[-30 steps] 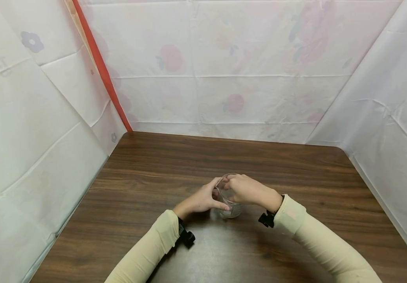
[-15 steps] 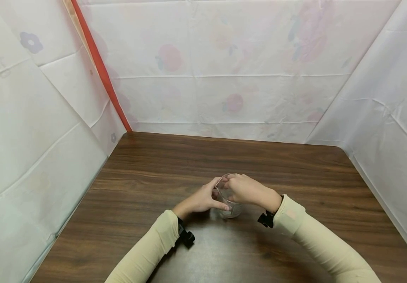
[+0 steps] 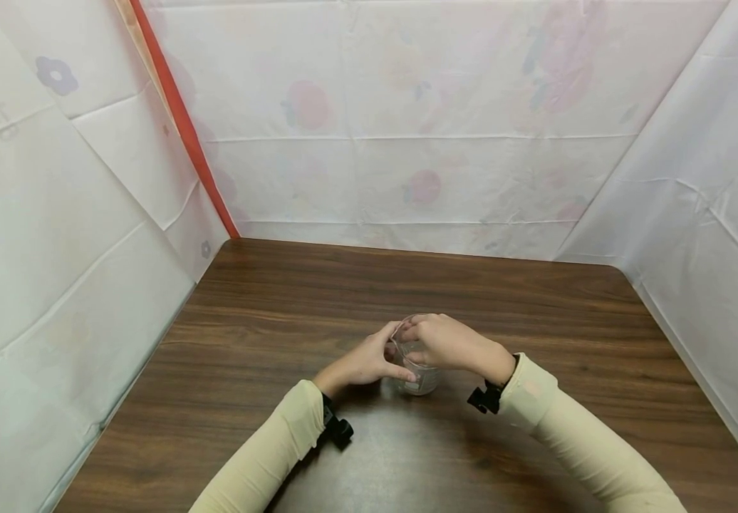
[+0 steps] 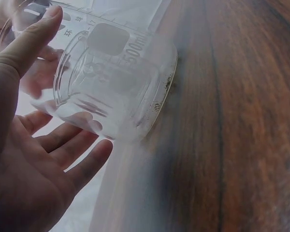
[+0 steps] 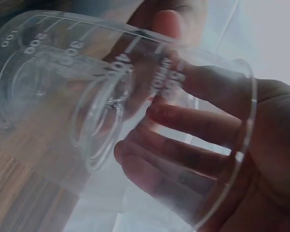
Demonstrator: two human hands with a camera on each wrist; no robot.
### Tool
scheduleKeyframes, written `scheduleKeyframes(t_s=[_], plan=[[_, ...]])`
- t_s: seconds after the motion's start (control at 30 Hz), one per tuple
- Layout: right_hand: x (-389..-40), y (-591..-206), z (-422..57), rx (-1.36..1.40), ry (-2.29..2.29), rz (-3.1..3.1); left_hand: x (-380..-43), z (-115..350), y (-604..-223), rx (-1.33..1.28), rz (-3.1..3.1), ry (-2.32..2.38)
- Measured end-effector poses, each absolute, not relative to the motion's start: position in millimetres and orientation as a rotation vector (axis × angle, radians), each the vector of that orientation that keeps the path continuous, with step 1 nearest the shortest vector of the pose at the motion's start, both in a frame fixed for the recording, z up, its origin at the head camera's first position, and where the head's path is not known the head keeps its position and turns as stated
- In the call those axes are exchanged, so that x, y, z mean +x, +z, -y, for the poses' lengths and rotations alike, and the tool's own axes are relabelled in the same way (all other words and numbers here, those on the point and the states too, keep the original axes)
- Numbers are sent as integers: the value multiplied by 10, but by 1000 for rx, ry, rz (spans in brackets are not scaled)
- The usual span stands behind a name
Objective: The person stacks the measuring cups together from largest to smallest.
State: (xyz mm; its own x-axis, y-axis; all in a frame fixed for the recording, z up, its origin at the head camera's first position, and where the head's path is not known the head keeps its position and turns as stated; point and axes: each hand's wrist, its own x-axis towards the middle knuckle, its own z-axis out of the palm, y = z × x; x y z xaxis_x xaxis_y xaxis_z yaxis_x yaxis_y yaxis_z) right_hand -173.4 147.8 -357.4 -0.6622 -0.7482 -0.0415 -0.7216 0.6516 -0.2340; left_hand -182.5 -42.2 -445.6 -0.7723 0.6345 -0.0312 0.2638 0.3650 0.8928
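A large clear glass beaker (image 3: 422, 383), marked 500 ml, stands on the wooden table (image 3: 279, 299). Inside it, near the base, sits a smaller clear beaker (image 4: 118, 92), its rim (image 5: 89, 157) facing the large beaker's mouth. My left hand (image 3: 367, 362) holds the large beaker from the left, thumb pressed to the near wall and fingers around the far side. From the right, my right hand (image 3: 452, 345) reaches into the mouth. In the right wrist view its fingers (image 5: 193, 123) extend inside the glass towards the smaller rim; I see no clear grip on it.
White printed sheets (image 3: 369, 142) hang behind the table and along both sides. A red strip (image 3: 183, 121) runs down the back left corner. Black camera straps (image 3: 338, 427) sit on both wrists.
My right hand has shifted very slightly at the mouth, its fingers still inside the large beaker. The left hand and the beaker have stayed in place.
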Motion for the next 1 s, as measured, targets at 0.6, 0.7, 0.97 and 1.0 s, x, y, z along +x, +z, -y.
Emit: scheduleKeyframes(t_s=[0.6, 0.7, 0.97, 1.0], plan=[[-1735, -3502, -1667, -1264, -591, -2792, -1813, 427, -4436, 751, -2302, 1314], [-1738, -3508, -1704, -1278, -638, -2815, -1811, 423, -4441, 759, -2310, 1313], [-1715, -3478, -1774, -1232, -776, -2853, -1819, 404, -4460, 826, -2297, 1374], [-1712, -3471, -1782, -1226, -786, -2856, -1823, 403, -4464, 826, -2298, 1377]])
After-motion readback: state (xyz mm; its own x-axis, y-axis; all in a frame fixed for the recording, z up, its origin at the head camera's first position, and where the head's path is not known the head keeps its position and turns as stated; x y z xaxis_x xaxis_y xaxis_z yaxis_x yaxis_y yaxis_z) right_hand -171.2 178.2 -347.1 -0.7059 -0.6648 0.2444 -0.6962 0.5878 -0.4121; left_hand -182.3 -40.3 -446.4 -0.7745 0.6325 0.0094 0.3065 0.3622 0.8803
